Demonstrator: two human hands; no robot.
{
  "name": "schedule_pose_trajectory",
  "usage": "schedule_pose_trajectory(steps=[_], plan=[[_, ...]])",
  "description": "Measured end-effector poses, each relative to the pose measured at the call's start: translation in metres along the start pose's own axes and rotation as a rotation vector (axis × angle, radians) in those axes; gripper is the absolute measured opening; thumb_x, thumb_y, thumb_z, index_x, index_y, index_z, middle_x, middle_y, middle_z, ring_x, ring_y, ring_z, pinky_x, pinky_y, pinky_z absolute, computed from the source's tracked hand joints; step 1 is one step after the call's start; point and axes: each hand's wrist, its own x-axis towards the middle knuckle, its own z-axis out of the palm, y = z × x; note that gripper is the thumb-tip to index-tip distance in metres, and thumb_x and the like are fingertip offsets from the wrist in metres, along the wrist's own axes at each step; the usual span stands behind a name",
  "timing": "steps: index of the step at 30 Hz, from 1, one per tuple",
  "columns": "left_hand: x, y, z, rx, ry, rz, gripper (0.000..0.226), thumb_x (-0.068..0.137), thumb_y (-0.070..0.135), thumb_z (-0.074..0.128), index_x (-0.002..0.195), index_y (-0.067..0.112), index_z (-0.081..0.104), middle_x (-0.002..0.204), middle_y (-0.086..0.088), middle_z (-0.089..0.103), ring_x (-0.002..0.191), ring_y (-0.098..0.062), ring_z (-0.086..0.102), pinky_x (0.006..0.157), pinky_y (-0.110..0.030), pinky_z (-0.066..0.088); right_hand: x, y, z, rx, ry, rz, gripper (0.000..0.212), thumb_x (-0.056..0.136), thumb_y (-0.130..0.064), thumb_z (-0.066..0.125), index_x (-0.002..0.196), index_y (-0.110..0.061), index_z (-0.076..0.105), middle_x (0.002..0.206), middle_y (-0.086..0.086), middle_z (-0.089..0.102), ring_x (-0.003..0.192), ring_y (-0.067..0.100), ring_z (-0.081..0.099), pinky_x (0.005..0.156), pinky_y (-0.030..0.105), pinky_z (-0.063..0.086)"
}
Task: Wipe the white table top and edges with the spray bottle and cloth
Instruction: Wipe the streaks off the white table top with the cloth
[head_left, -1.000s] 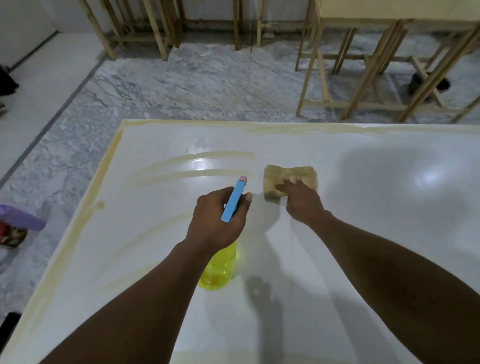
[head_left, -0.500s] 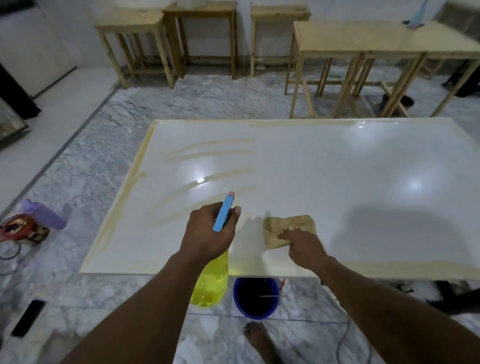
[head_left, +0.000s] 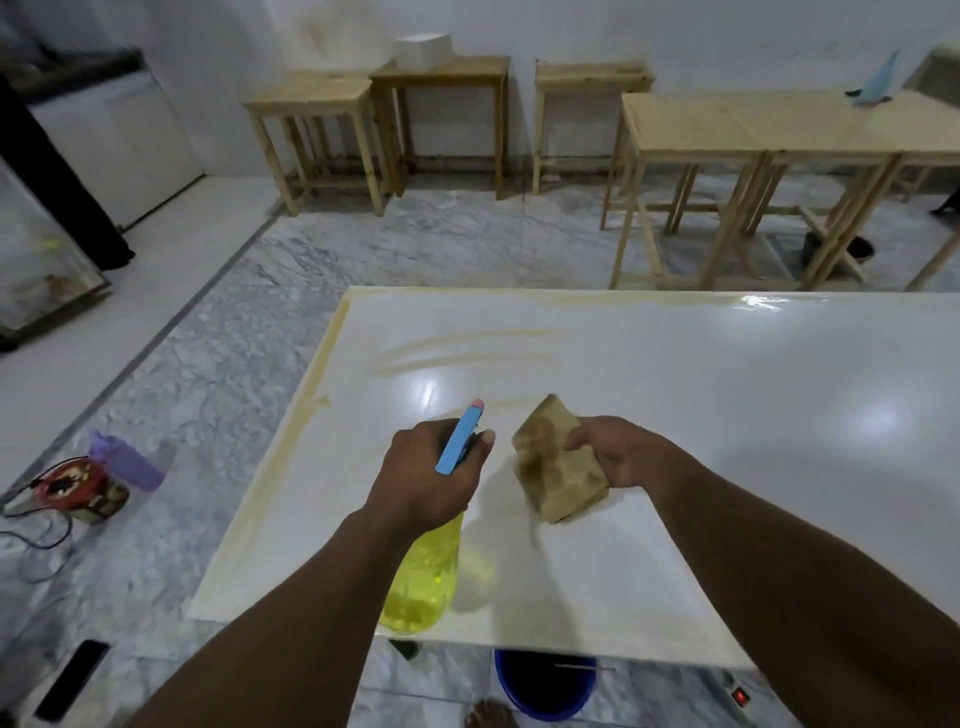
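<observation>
Marble floor (head_left: 218, 374) runs back to a white wall where bare wooden stands (head_left: 441, 88) line up, one carrying a white box (head_left: 423, 49). Nearer the camera is the white table (head_left: 727, 415), glossy with light spots, with yellowish streaks (head_left: 467, 348) across its far left part and a yellowish band along its left and far edges. Over the near left part of the table, the left hand (head_left: 426, 478) grips the bottle (head_left: 423, 582) at the neck, fingers (head_left: 484, 442) curled round it just under the blue spray head. The head points up and away, and the yellow body hangs down over the near edge of the table. Just to its right, the right hand (head_left: 623, 452) pinches the cloth (head_left: 556, 467), a folded tan pad with dark stains, thumb and fingers clamped on its right side. The pad is tilted, its top corner raised; whether its lower end touches the table I cannot tell. Hands are near each other but apart. Below the near edge of the table stands a blue bucket (head_left: 545, 686), with a bare foot (head_left: 485, 716) beside it. On the floor to the left lie a purple container (head_left: 124, 462), a red item with cables (head_left: 78, 483) and a black slab (head_left: 72, 678).
</observation>
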Motion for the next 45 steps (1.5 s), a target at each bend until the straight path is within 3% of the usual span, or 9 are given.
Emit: schedule_pose_trajectory(steps=[3,6,12,15,17,21,33,39,45], plan=[[0.064,-0.012,0.001,0.030,0.018,-0.007,0.046,0.099,0.047,0.061,0.071,0.010,0.057,0.063,-0.019,0.061,0.060,-0.037,0.070,0.068,-0.052,0.059,0.049,-0.071,-0.007,-0.325,0.102,-0.112,0.032,0.081,0.005,0.050,0.105,-0.007,0.068,0.113,0.024,0.066,0.094,0.035,0.065,0.079,0.041,0.053],[0.106,-0.015,-0.001,0.044,0.021,-0.009,0.046,0.099,0.047,0.060,0.071,0.011,0.056,0.062,-0.018,0.061,0.061,-0.038,0.070,0.069,-0.055,0.059,0.086,-0.134,-0.015,-0.654,0.189,-0.252,0.035,0.081,0.003,0.046,0.106,-0.007,0.069,0.108,0.023,0.066,0.086,0.031,0.062,0.069,0.034,0.046],[0.188,-0.033,0.004,0.037,0.091,-0.001,0.046,0.097,0.051,0.056,0.074,0.011,0.057,0.060,-0.014,0.058,0.059,-0.035,0.069,0.063,-0.054,0.060,0.177,-0.224,-0.022,-1.086,0.403,-0.564,0.026,0.089,-0.011,0.055,0.110,-0.021,0.068,0.104,0.010,0.067,0.085,0.029,0.059,0.064,0.031,0.040],[0.208,-0.045,0.008,0.000,0.150,-0.012,0.045,0.099,0.046,0.059,0.069,0.013,0.050,0.059,-0.011,0.055,0.059,-0.035,0.067,0.062,-0.053,0.060,0.219,-0.224,-0.019,-1.190,0.508,-0.631,0.046,0.086,-0.003,0.048,0.120,-0.030,0.063,0.116,0.008,0.066,0.099,0.034,0.062,0.072,0.034,0.044],[0.217,-0.055,0.012,-0.014,0.160,-0.014,0.045,0.099,0.046,0.060,0.069,0.013,0.050,0.060,-0.012,0.054,0.058,-0.036,0.066,0.062,-0.053,0.060,0.248,-0.204,-0.022,-1.264,0.476,-0.623,0.056,0.087,-0.001,0.047,0.133,-0.030,0.058,0.133,0.009,0.061,0.115,0.033,0.059,0.087,0.037,0.048],[0.219,-0.066,0.012,-0.041,0.156,-0.029,0.045,0.100,0.041,0.062,0.071,0.008,0.054,0.063,-0.017,0.057,0.059,-0.040,0.067,0.059,-0.055,0.057,0.280,-0.142,-0.024,-1.339,0.326,-0.476,0.059,0.095,-0.005,0.043,0.150,-0.027,0.039,0.160,0.004,0.031,0.147,0.034,0.026,0.116,0.045,0.030],[0.136,-0.065,-0.001,-0.048,0.128,-0.028,0.046,0.100,0.043,0.062,0.071,0.008,0.055,0.064,-0.021,0.059,0.059,-0.040,0.068,0.063,-0.055,0.059,0.174,-0.017,0.019,-1.327,0.303,-0.482,0.067,0.091,0.000,0.040,0.151,-0.031,0.036,0.163,-0.004,0.024,0.151,0.028,0.018,0.115,0.049,0.031],[0.033,-0.067,-0.007,-0.069,0.109,-0.001,0.045,0.100,0.042,0.061,0.075,0.005,0.057,0.066,-0.023,0.062,0.060,-0.041,0.068,0.065,-0.058,0.058,0.070,0.088,0.066,-1.221,0.381,-0.596,0.064,0.086,0.006,0.045,0.141,-0.026,0.053,0.156,-0.002,0.041,0.147,0.031,0.031,0.110,0.052,0.039],[-0.050,-0.076,-0.018,-0.068,0.096,-0.011,0.047,0.099,0.045,0.060,0.069,0.009,0.054,0.062,-0.020,0.059,0.057,-0.039,0.068,0.062,-0.056,0.058,-0.011,0.153,0.103,-1.252,0.266,-0.433,0.065,0.091,0.000,0.039,0.146,-0.034,0.045,0.160,-0.011,0.029,0.151,0.020,0.021,0.118,0.039,0.027]])
